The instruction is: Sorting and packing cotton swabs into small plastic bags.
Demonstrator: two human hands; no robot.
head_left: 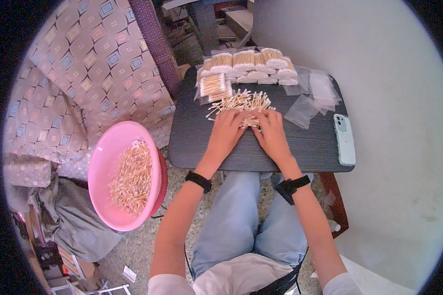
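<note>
Cotton swabs (241, 103), loose pile, lying mid-worktop (192, 142). L hand (227, 132) & R hand (270, 132) resting side by side on pile's near edge, fingers pressing a small bunch; how tightly the grip is closing: can't tell. Bagged swab bundles (251, 64) sitting behind; pink basin (108, 167) w/ swabs at left; phone (344, 140) at right.

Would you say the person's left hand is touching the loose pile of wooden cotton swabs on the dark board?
Touching. The head view shows the left hand with fingertips resting on the swab pile, no gap visible.
</note>
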